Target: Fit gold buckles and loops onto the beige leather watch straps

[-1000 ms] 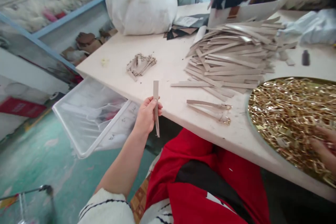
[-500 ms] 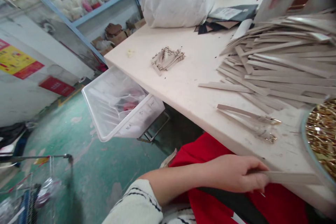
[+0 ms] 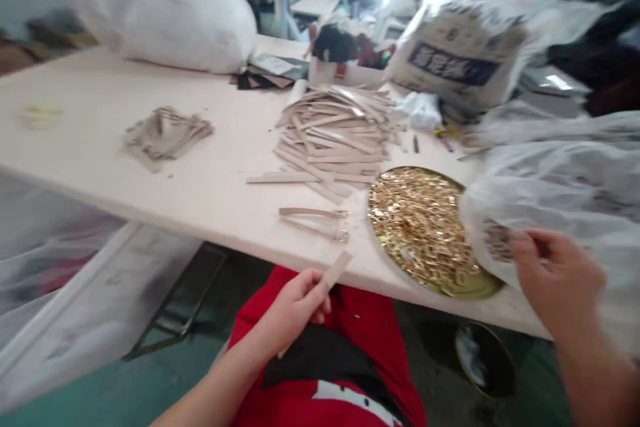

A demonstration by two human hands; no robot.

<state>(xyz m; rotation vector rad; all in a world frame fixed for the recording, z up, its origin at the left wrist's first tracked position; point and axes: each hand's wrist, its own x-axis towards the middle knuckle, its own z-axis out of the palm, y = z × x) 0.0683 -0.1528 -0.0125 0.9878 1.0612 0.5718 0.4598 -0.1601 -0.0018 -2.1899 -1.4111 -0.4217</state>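
Observation:
My left hand (image 3: 300,300) is closed round a flat beige strap (image 3: 336,271), held above my lap at the table's front edge. My right hand (image 3: 560,280) is at the mouth of a clear plastic bag (image 3: 560,180), beside small brownish pieces (image 3: 499,242) inside it. Its thumb and fingertips are pinched together, and what lies between them is too blurred to tell. Between my hands stands a round tray (image 3: 480,285) heaped with small gold metal buckles (image 3: 420,220). Two straps with gold buckles (image 3: 313,223) lie on the table just beyond my left hand.
A big pile of beige straps (image 3: 335,140) lies mid-table, with a smaller bundle of straps (image 3: 167,133) to its left. Behind stand a large white sack (image 3: 165,7) and a printed sack (image 3: 450,60). A white bin (image 3: 95,307) is below the table's left edge.
My view has swung to the right, bringing the full tray, the plastic bag and my right hand into sight. My left hand still holds the strap.

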